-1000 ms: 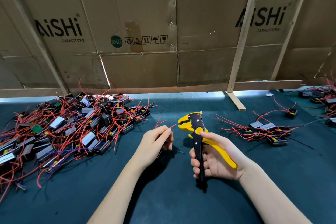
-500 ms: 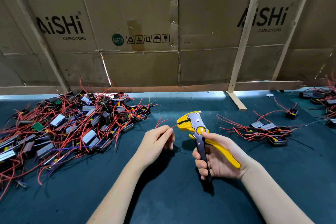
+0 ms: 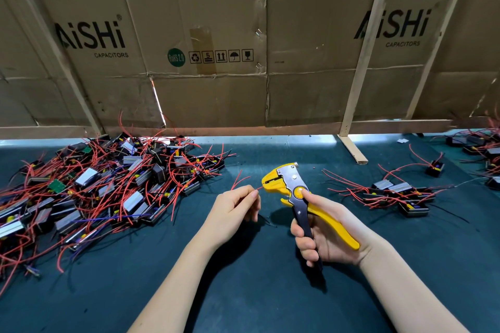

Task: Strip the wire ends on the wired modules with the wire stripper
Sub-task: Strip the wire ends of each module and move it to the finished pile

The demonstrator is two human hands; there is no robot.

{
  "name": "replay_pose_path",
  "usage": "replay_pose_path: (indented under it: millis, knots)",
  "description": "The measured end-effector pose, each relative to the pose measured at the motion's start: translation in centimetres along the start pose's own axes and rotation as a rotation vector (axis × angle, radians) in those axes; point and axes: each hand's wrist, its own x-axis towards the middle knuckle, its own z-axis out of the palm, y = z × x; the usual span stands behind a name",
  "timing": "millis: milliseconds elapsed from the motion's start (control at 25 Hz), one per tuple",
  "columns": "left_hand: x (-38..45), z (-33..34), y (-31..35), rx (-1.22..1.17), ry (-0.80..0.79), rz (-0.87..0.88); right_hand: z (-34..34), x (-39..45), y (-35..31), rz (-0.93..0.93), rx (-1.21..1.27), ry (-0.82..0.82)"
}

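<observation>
Two bare forearms reach in over the dark green counter [image 3: 243, 292], one hand to each job. The right hand [image 3: 324, 235] is wrapped around the handles of a single yellow wire stripper [image 3: 295, 194], its fingers [image 3: 301, 235] curled over the dark handle and the thumb up by the round yellow pivot; the tool stands tilted with its head pointing up and left, and the yellow handle lies across the palm toward the wrist. The left hand [image 3: 232, 209] is held just left of the stripper's head, pinching a thin red wire [image 3: 258, 188] between thumb and forefinger, the other fingers loosely curled beneath. The wire's short free end reaches across to the mouth of the stripper; whether it sits inside the jaws I cannot tell from here. Two more red strands [image 3: 239, 179] rise up from behind the same hand. The module these wires belong to is hidden by the hand. To the left lies one big heap of wired modules [image 3: 108, 192], far too tangled to count, dark blocks with silver faces and red leads looping everywhere, a green board showing here and there. To the right is a smaller cluster of modules [image 3: 397, 194], perhaps five or six, with one lone module [image 3: 435, 169] beyond it and more crowding the far right edge. Behind the counter stands a wall of flattened cardboard boxes [image 3: 216, 35], two of them printed "AiSHi CAPACITORS", braced by pale wooden battens [image 3: 362, 62].
</observation>
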Motion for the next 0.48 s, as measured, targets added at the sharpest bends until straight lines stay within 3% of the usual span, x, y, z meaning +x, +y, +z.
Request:
replay_pose_path:
  millis: [240, 480]
  knots:
    - [-0.09, -0.02, 0.11, 0.028, -0.016, -0.013, 0.30, 0.11, -0.49, -0.029, 0.021, 0.198]
    - [-0.30, -0.42, 0.41, 0.091, 0.057, 0.024, 0.79, 0.56, 0.30, -0.012, 0.203, 0.085]
